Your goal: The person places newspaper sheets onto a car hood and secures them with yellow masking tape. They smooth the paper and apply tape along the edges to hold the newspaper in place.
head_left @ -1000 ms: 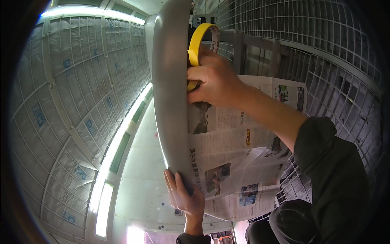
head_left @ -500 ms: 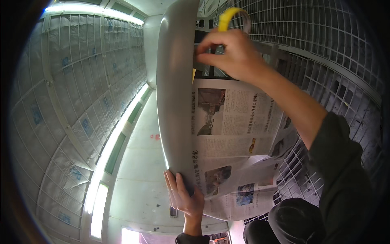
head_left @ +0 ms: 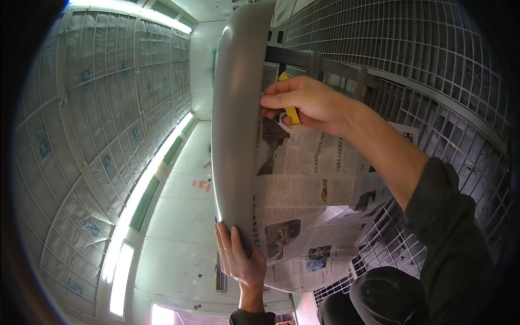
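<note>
A long, smooth grey panel stands upright in front of me, with printed newspaper spread along its right edge. My right hand is closed, thumb and forefinger pinched against that edge above the newspaper. In its fingers is a roll of yellow tape, partly hidden by the hand. Lower down, my left hand rests on the panel, its fingers stretched out along the grey surface and its thumb to the right. What lies behind the pinching fingertips cannot be seen.
Dark frame bars show behind the panel. Metal grating lies at the right and below. To the left runs a wall of silvery sheeting behind wire mesh, with bright light tubes. My knee is at the lower right.
My right hand has moved down along the panel edge to the top of the newspaper. The tape roll has come down from above the hand to below its fingers. The left hand stays on the panel.
</note>
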Demonstrator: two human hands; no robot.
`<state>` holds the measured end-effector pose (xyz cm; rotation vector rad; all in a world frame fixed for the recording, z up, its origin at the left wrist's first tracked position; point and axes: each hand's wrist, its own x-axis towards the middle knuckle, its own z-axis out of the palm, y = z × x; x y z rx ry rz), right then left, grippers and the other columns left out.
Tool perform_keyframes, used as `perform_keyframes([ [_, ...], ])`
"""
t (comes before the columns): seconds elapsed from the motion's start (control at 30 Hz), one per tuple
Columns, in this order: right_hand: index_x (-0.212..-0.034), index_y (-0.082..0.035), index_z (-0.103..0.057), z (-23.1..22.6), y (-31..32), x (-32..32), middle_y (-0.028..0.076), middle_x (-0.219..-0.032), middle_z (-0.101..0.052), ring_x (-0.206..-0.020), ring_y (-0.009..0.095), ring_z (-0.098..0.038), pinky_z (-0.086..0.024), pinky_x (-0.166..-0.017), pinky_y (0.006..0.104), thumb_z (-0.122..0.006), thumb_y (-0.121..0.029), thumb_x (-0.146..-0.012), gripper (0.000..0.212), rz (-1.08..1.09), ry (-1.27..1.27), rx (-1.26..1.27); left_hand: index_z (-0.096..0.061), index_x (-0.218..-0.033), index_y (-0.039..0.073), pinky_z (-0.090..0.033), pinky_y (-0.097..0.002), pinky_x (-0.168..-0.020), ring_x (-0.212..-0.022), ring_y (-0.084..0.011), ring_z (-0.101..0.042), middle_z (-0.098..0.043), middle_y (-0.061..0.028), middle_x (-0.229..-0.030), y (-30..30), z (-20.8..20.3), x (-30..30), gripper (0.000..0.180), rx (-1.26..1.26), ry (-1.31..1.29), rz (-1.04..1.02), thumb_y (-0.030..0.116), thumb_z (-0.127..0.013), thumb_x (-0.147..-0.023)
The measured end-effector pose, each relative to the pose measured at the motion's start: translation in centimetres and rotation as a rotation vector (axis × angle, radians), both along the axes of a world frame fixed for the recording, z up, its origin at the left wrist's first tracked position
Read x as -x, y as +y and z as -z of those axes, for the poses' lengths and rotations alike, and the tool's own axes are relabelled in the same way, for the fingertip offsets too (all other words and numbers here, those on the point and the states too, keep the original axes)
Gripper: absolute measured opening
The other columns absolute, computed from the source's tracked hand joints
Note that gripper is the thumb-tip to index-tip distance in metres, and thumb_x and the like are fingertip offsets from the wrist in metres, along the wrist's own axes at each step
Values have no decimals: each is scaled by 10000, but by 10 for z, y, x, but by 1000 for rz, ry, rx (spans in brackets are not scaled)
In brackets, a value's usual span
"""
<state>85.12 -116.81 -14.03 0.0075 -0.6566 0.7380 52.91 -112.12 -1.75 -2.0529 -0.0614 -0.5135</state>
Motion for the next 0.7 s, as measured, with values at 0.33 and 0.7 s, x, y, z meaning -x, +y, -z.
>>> perform_keyframes([
  [0.33, -1070, 11, -697, -7, 5, -2, 74, -1016, -694, -900, 142, -633, -497, -719, 251, -608, -152, -981, 206, -161, 27, -112, -555, -1334, -46, -485, -517, -1030, -1270, -490, -545, -527, -299, -1413, 0, 0, 0, 615, -6, -2, 31, -43, -565, -719],
  [0.7, -1018, -26, -712, -3, -11, -3, 50, -995, -682, -874, 161, -588, -476, -745, 281, -606, -331, -985, 325, -142, 57, -194, -560, -1325, -59, -471, -506, -1053, -1291, -478, -533, -521, -296, -1423, -1, 0, -1, 624, 12, -9, 33, -61, -562, -701],
])
